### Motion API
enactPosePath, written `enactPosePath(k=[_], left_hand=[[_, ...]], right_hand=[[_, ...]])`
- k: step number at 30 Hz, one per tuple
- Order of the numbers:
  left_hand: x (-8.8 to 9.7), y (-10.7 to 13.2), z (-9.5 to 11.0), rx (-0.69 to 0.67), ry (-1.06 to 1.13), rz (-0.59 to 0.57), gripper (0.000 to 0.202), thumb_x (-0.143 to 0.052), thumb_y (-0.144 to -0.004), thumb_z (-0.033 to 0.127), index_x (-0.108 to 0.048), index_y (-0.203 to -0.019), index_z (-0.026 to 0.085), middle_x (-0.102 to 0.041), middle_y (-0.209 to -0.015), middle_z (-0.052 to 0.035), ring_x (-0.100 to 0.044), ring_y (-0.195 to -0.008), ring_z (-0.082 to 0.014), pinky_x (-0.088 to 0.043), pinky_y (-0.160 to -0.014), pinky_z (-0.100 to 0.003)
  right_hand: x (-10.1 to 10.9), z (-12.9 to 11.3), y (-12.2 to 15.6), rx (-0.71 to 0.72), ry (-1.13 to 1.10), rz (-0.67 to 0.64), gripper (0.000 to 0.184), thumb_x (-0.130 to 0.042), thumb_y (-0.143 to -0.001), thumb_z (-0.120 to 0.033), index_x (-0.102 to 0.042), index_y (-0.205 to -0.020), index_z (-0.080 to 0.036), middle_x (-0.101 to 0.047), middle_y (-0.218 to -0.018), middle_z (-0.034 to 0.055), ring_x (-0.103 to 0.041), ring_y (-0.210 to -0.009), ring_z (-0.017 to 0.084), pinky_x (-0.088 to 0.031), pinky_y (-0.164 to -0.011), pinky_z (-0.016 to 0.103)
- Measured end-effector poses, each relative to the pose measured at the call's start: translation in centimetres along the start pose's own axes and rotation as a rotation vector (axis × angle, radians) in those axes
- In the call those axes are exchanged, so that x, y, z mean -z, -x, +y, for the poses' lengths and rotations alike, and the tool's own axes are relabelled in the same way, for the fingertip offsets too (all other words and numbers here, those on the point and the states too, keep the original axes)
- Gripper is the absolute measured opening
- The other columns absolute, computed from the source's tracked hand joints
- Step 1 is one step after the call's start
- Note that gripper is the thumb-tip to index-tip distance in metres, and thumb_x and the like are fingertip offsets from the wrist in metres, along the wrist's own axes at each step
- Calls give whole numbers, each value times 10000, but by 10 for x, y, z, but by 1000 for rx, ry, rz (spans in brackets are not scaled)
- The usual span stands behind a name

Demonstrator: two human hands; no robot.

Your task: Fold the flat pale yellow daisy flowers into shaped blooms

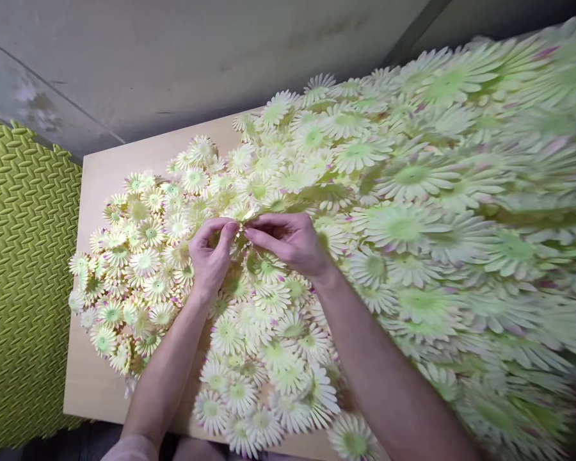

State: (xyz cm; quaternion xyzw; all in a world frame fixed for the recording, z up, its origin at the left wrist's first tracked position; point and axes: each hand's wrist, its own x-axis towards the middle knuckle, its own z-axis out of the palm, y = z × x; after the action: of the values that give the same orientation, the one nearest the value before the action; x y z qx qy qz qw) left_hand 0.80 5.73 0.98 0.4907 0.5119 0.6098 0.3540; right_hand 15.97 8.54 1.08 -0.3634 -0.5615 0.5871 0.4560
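Observation:
My left hand [210, 253] and my right hand [290, 240] meet above the flower heads, thumb and forefinger of each pinched together. Between the fingertips is an artificial flower head [242, 214] with pale petals, partly hidden by the fingers. Both hands seem to grip its edge. Beneath and around them lie many loose artificial daisy heads, cream-white with light green centres and some purple tips. One pile of flower heads [145, 262] lies left of my left hand. A larger heap of flower heads [403, 230] spreads to the right, under my right forearm.
The flowers lie on a light wooden table [93, 358], whose left edge shows. A green woven-pattern foam mat [26, 275] stands at the left. Behind the table rises a grey wall [196, 64]. Single flower heads [352, 438] reach the near edge.

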Motion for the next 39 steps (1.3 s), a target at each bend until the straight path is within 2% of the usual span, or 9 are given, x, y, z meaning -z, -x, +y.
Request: enactPosePath(k=[4,11,19,29,39], left_hand=[[0,0,-2,18,13,-24,188,-690,-850,377,-727,-825,195,-700,-839,-46,-655,-803,-128,-530,-728,-270],[0,0,-2,76,18,-34,197,-726,-816,384,-730,-843,189,-700,-860,-55,-655,-812,-138,-518,-699,-261],[0,1,-1,78,15,-39,203,-724,-818,384,-728,-826,181,-689,-833,-54,-647,-790,-136,-517,-673,-261],[0,0,0,91,43,-38,200,-730,-813,386,-729,-809,186,-688,-823,-44,-641,-770,-126,-516,-677,-257],[0,0,-1,99,42,-30,204,-734,-808,387,-728,-808,183,-694,-831,-45,-640,-768,-123,-519,-691,-257]], right_hand=[[0,-2,0,4,8,21,66,-753,-768,-197,-790,-822,-194,-723,-711,25,-618,-589,121,-490,-498,226],[1,-1,0,22,25,2,55,-757,-771,-222,-771,-805,-180,-647,-587,-5,-534,-476,90,-395,-407,212],[1,-2,1,53,15,29,61,-766,-766,-225,-778,-811,-186,-681,-618,4,-574,-504,103,-445,-426,224],[1,-2,1,41,-2,38,75,-770,-759,-199,-795,-828,-190,-697,-611,8,-573,-480,97,-433,-401,216],[-1,-3,1,36,38,57,99,-778,-756,-253,-793,-821,-180,-709,-630,19,-590,-499,104,-465,-417,221]])
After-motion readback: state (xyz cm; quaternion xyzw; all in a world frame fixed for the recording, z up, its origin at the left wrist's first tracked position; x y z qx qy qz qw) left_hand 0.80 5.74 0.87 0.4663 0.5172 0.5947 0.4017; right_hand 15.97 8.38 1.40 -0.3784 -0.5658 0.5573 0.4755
